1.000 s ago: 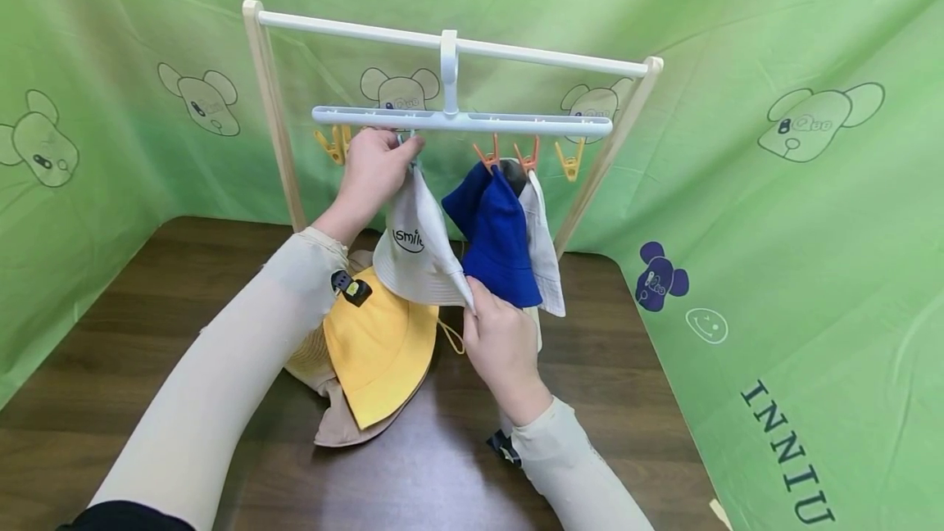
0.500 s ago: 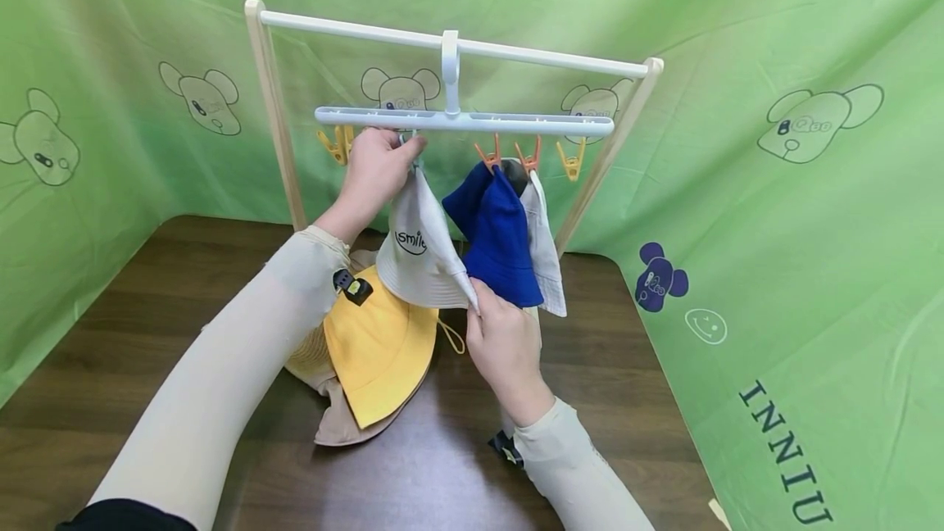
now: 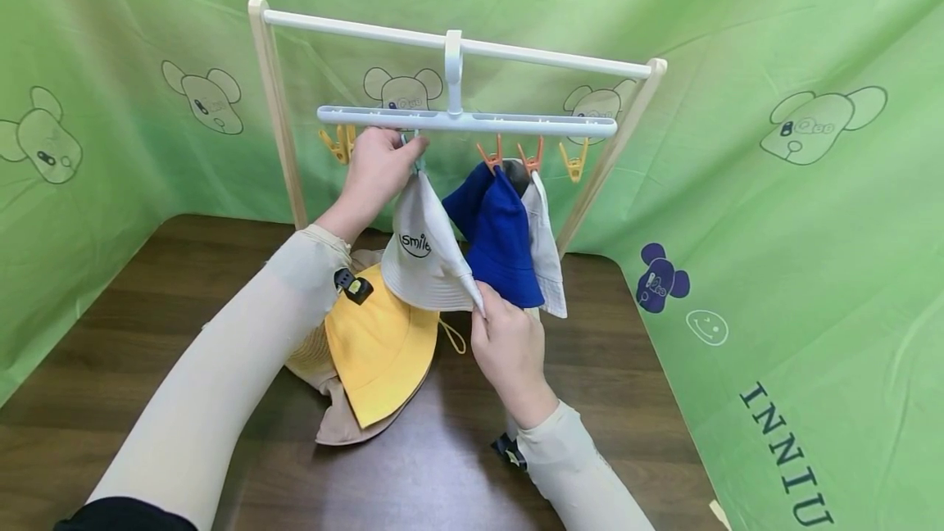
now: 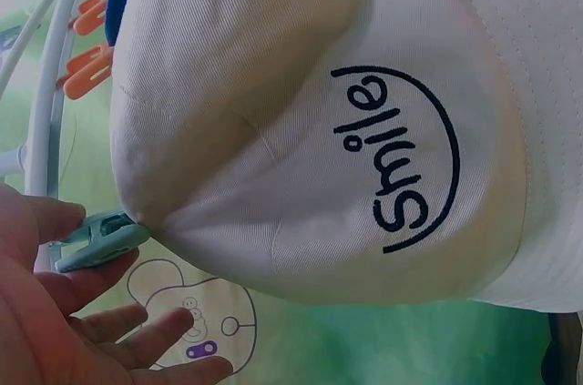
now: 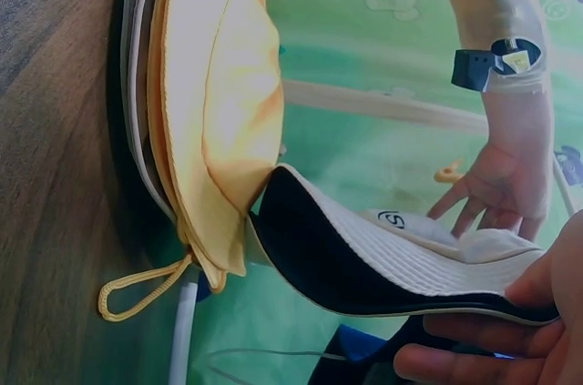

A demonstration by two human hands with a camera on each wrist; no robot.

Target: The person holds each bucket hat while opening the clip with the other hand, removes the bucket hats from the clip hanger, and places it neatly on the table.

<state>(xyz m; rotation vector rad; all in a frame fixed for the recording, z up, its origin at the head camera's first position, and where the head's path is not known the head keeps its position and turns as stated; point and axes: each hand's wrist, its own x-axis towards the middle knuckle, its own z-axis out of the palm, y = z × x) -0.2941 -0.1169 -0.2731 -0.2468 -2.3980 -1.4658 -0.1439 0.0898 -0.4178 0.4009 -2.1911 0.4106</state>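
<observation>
A white bucket hat (image 3: 426, 256) lettered "smile" hangs below the pale blue hanger bar (image 3: 472, 122). My left hand (image 3: 378, 170) pinches a teal clothes peg (image 4: 105, 239) between thumb and forefinger, its other fingers spread. The peg's tips meet the crown of the hat. Lower down, my right hand (image 3: 510, 342) holds the brim between thumb and fingers; the right wrist view shows the brim's dark underside (image 5: 319, 248). Just beside it, a blue bucket hat (image 3: 505, 244) hangs from an orange peg (image 3: 490, 156), with a whitish hat (image 3: 544, 244) behind on another.
A yellow hat (image 3: 383, 342) with a cord loop lies over beige hats (image 3: 342, 416) on the wooden table (image 3: 590, 400). The hanger hooks onto a white rail (image 3: 546, 57) between wooden posts. Yellow pegs (image 3: 574, 161) hang at both bar ends. Green printed cloth (image 3: 811, 228) surrounds the table.
The white hat's brim and my right hand have shifted slightly right and down. My left hand stays at the teal peg, and more of the peg shows below its fingers.
</observation>
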